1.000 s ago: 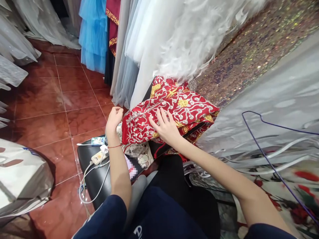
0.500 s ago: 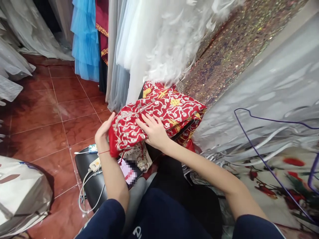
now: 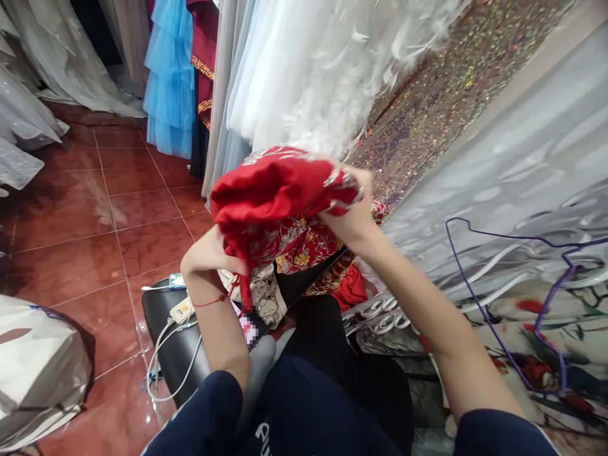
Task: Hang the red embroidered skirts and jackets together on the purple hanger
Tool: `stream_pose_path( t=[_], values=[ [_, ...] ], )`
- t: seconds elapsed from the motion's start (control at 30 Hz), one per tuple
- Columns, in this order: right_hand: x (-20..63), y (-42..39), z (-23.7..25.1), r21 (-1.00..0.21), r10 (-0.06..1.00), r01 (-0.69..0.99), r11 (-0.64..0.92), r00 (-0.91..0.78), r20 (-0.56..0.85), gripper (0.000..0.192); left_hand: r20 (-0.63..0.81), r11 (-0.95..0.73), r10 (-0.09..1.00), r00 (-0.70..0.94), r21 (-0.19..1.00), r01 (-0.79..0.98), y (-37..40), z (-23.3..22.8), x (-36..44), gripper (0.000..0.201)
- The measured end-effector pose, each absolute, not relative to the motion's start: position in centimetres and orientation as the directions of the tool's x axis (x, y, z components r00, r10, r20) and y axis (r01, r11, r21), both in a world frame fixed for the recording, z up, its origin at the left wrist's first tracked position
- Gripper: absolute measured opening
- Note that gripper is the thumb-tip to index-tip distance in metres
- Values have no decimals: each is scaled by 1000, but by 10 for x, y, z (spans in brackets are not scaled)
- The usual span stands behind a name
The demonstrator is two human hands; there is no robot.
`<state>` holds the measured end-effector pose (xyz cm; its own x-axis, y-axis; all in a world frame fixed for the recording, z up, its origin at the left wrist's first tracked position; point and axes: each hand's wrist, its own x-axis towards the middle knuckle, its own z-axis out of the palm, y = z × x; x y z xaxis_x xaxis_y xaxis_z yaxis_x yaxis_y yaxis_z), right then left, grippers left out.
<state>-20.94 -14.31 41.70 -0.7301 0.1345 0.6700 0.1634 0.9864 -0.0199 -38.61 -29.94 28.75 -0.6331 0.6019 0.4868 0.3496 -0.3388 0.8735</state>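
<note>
A red embroidered garment (image 3: 270, 190) is lifted and bunched in front of me, its plain red lining turned up toward me. My left hand (image 3: 209, 253) is closed on its left lower edge, with the fingers partly hidden by the cloth. On the other side my right hand (image 3: 354, 206), slightly blurred, grips a silver-embroidered fold. More of the red cloth, with gold and silver stitching, lies below and behind over something black. A patterned cloth pouch (image 3: 268, 294) and a partly covered phone (image 3: 249, 329) are under the raised fabric.
A black padded seat (image 3: 178, 354) carries a white power strip (image 3: 181, 310) and looped cables. Purple hangers (image 3: 475, 294) hang at right before white fabric. A white bag (image 3: 38, 373) stands on the red tiled floor. Hanging dresses, including a blue tiered one (image 3: 168, 82), line the back.
The garment lay flat under my hands with its embroidery up. Now it is raised and folded over, showing the lining. My right hand has moved up and right, closing on the cloth.
</note>
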Motion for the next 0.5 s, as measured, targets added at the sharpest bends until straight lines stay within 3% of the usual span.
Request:
stream_pose_path(
  t=[0.07,0.13,0.2,0.3,0.4,0.5],
  values=[
    [-200,-121,446,23,218,369,929,-598,771,47,484,-320,734,-477,865,386,-298,304,-370,51],
    [-184,-95,473,6,268,513,858,-458,848,50,467,-276,797,-383,845,457,-292,318,-354,46],
    [-161,-68,489,-81,265,549,832,-264,928,57,500,-251,745,-442,824,508,-280,329,-336,24],
    [-121,-28,483,-260,272,450,854,40,961,75,617,-345,597,-513,775,530,-257,339,-305,23],
    [-83,2,439,-436,344,421,795,279,897,81,709,-454,548,-444,698,555,-231,342,-267,21],
    [-55,8,381,-530,302,481,699,472,828,94,759,-452,492,-427,642,619,-205,331,-230,19]
  ],
)
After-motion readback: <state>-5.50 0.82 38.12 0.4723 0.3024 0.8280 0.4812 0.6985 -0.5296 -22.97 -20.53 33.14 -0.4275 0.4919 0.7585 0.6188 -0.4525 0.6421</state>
